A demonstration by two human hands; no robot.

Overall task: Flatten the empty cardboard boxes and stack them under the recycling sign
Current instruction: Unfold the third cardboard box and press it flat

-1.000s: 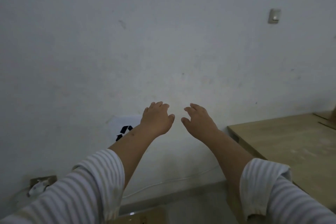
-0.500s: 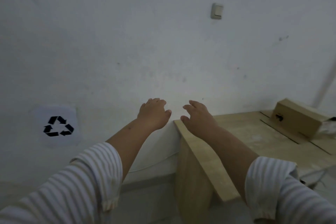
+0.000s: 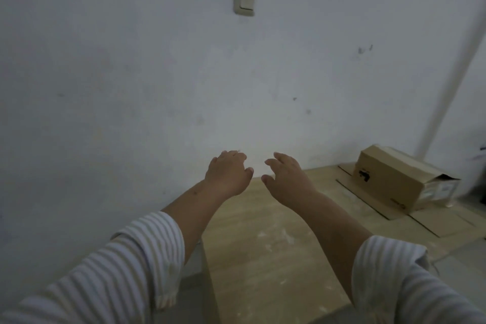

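1. Both hands are empty as I see them: left hand (image 3: 227, 173) and right hand (image 3: 286, 179) hover over the table (image 3: 263, 258), fingers loosely spread.
2. One cardboard box (image 3: 394, 179) stands unflattened far right, on flat cardboard (image 3: 447, 226).

The brown rectangular cardboard box (image 3: 389, 179) looks matt and papery, and the flat brown cardboard sheets (image 3: 436, 223) under it share that dull finish. The pale wooden tabletop (image 3: 263, 258) is smooth with a faint sheen (whitish dusty smears dull it in places). The white painted wall (image 3: 131, 73) is matt and scuffed. The beige square plastic light switch (image 3: 244, 1) looks smooth. The white-and-grey striped sleeves (image 3: 118, 276) are soft cloth.
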